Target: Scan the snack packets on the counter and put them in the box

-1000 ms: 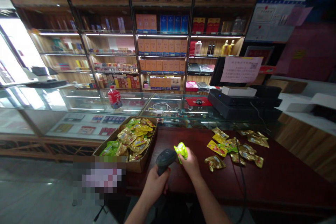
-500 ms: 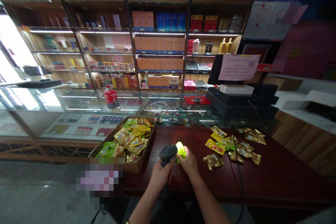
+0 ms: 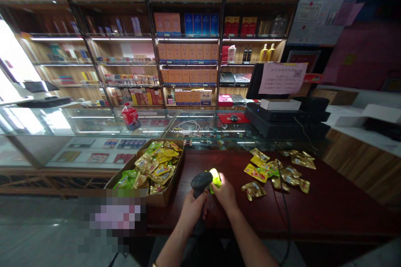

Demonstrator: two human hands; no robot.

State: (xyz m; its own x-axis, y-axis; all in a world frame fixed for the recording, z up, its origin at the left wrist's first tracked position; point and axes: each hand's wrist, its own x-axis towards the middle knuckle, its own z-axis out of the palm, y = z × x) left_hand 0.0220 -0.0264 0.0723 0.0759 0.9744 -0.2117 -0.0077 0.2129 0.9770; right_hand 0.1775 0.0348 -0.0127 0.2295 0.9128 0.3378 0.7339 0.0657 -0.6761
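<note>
My left hand (image 3: 193, 208) is wrapped round the grip of a black handheld barcode scanner (image 3: 201, 180). Its head faces a small green snack packet (image 3: 216, 178), whose surface is lit bright by the scanner's light. That packet is pinched in my right hand (image 3: 225, 194), close to the scanner's front. Left of my hands stands a cardboard box (image 3: 165, 198) full of yellow, gold and green snack packets (image 3: 156, 162). To the right, several loose gold, yellow and green packets (image 3: 257, 172) lie scattered on the dark red table (image 3: 219, 160).
A black cable (image 3: 285, 212) runs across the table's right part. Behind stand a glass display counter (image 3: 150, 112), a red-labelled bottle (image 3: 130, 117), a mouse (image 3: 234, 119) and a monitor (image 3: 255, 81) with a paper sign. Stocked shelves (image 3: 188, 64) line the back wall.
The view has shifted very slightly. Both hands keep the scanner and the packet in nearly the same place, with the packet still lit.
</note>
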